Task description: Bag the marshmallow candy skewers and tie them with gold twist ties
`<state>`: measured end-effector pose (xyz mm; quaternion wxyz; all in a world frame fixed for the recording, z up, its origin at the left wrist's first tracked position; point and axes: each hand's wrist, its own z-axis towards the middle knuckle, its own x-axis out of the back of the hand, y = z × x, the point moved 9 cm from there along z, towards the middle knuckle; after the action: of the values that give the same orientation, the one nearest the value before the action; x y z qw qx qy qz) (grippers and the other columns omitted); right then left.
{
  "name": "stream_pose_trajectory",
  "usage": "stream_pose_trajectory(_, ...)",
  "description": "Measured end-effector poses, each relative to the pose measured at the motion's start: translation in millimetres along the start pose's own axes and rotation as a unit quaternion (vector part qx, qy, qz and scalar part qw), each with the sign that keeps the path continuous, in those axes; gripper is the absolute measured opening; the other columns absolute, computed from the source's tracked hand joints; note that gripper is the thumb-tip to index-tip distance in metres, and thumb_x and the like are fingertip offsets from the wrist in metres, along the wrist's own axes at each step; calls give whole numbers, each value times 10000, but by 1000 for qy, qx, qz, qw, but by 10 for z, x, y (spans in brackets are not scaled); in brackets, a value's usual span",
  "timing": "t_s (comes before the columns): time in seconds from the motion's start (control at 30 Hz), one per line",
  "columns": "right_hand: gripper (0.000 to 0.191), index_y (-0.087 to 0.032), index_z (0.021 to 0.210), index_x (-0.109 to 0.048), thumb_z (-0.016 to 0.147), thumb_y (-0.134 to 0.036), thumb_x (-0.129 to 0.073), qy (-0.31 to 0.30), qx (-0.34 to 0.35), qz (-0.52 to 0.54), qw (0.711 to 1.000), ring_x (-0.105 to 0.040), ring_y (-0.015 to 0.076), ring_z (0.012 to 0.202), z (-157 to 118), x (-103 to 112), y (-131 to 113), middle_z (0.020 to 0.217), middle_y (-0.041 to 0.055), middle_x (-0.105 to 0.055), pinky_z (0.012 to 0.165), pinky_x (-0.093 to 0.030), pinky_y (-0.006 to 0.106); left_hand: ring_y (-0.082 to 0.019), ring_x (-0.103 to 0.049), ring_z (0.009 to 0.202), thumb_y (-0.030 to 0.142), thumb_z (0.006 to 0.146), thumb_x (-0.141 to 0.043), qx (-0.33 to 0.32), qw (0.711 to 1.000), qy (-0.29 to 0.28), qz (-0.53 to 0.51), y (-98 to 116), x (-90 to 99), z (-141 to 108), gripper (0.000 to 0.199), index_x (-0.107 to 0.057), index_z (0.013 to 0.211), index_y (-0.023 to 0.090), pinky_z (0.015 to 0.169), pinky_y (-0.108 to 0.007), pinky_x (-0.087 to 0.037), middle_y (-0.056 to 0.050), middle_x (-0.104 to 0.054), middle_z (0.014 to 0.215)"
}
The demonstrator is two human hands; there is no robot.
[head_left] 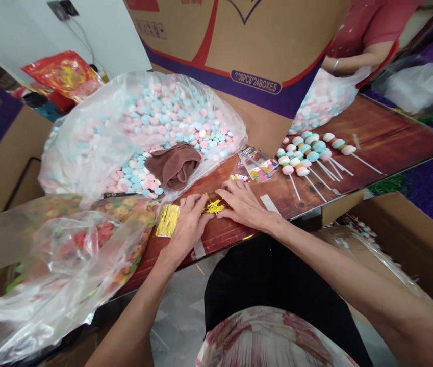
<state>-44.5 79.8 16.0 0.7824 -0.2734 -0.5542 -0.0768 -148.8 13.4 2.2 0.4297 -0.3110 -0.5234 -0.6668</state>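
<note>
On the bench [384, 127], a loose pile of gold ties [215, 206] lies between the two hands. The left hand [187, 219] has thumb and fingers parted, tips against the pile's left side; the right hand [245, 206] arches, fingers spread, tips touching the right side. Both are loosely open, gripping nothing firmly. A flat gold bundle [167, 220] lies just beside the left hand. Farther off are printed packets [260, 165], their lettering too small to read, and behind them a carton [185, 25] marked "1*30PCS*24BOXES".
</note>
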Motion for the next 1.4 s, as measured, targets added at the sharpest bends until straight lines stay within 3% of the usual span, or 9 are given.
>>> stream_pose_trajectory(0.13,120,-179,946,-719,913,-233,-617,-25,0,3,1000,-476,229,1006,17,-50,1,1059,80,-597,916,-308,380,-275,-482,1107,219,896,-567,-22,999,-18,38,53,-80,59,307,-653,1190,225,939,-447,-460,-115,-563,1217)
stream_pose_trajectory(0.3,205,-162,867,-683,927,-120,-492,-16,13,-16,1000,-494,220,924,-9,-115,-52,921,68,-620,875,-315,376,-243,-510,1016,217,910,-548,-30,999,-3,24,70,-72,170,152,-689,854,216,912,-422,-449,-70,-641,1042)
stream_pose_trajectory(0.4,238,-120,921,-659,898,-54,-432,-7,29,-91,995,-497,255,915,-1,-92,-157,938,116,-622,889,-320,416,-261,-509,940,168,927,-471,-19,994,-30,108,137,-105,171,185,-646,869,185,831,-422,-439,-94,-634,966)
stream_pose_trajectory(0.53,309,-75,955,-645,898,-14,-347,-31,68,-169,983,-515,292,895,31,-95,-321,925,167,-623,908,-335,460,-307,-505,906,73,915,-352,-6,965,-62,255,242,-185,134,275,-619,909,135,769,-442,-398,-156,-598,940)
stream_pose_trajectory(0.63,321,-78,986,-642,903,-23,-337,-45,63,-161,984,-531,291,888,31,-111,-309,932,167,-631,906,-352,459,-311,-513,873,48,909,-324,-7,952,-74,296,285,-237,122,296,-610,896,123,760,-442,-382,-165,-581,887)
stream_pose_trajectory(0.8,263,-116,1047,-626,895,-68,-417,-24,-3,-93,995,-534,266,983,-3,-111,-114,1023,133,-636,968,-321,425,-306,-516,833,50,926,-295,-33,945,-82,316,302,-269,131,310,-598,923,118,743,-432,-372,-160,-585,871)
stream_pose_trajectory(1.07,241,-165,981,-662,942,-131,-427,-26,-24,-88,996,-527,254,951,49,-149,-109,971,104,-640,953,-310,449,-276,-535,857,133,961,-344,-29,975,-11,218,192,-201,95,251,-590,914,143,796,-403,-401,-135,-613,897)
stream_pose_trajectory(1.2,267,-139,952,-650,928,-71,-393,-13,53,-132,990,-516,262,945,50,-141,-244,946,110,-628,947,-337,448,-254,-540,892,151,962,-377,-38,989,38,141,156,-142,47,232,-603,1016,139,820,-376,-425,-118,-620,930)
stream_pose_trajectory(1.4,243,-94,933,-608,933,-49,-368,-3,127,-169,977,-508,262,880,18,-136,-328,901,128,-605,931,-365,443,-230,-535,899,185,926,-500,-16,995,41,93,88,-114,-15,161,-660,908,195,801,-359,-434,-78,-613,940)
